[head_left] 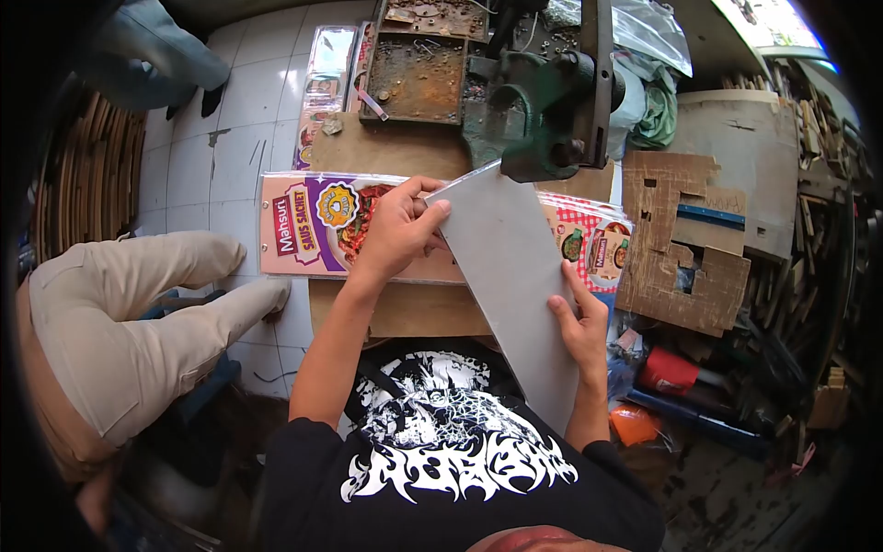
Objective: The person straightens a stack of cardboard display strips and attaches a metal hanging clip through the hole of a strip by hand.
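Observation:
A long grey board [510, 267] lies slantwise between my hands, its far corner by the head of a green hand press [538, 124]. I cannot tell whether that corner touches the press. My left hand [403, 228] pinches the board's left corner, thumb on top and fingers beneath. My right hand [581, 320] grips the right edge, thumb on the grey face. Under the board is a stack of printed sauce signs [308, 241], which shows on both sides of it.
Rusty trays of small metal parts [418, 78] stand left of the press. More printed signs [322, 92] lie beyond. At right are a cut-out wooden board [658, 239] and a red object [669, 371]. A person in beige trousers [138, 322] is at left, another in blue trousers [152, 55] behind.

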Available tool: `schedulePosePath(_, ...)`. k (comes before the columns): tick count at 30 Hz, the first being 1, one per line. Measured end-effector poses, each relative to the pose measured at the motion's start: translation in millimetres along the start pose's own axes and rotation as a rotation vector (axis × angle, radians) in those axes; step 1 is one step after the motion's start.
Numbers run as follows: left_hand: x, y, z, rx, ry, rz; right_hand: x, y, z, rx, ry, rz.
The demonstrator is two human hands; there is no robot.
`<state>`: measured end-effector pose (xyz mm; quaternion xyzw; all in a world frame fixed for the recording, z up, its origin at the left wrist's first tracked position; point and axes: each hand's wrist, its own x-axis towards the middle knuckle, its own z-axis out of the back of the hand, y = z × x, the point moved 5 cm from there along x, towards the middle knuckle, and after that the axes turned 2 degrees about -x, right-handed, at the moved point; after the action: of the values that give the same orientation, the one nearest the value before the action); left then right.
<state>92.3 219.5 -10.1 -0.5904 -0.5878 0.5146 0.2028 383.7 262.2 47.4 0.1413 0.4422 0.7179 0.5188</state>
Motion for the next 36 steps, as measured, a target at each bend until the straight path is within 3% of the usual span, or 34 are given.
schedulePosePath(36,-2.0,-0.8,-0.3,0.086,0.045,-0.016,0.6,-6.6,-1.7,0.005,-0.026,0.039)
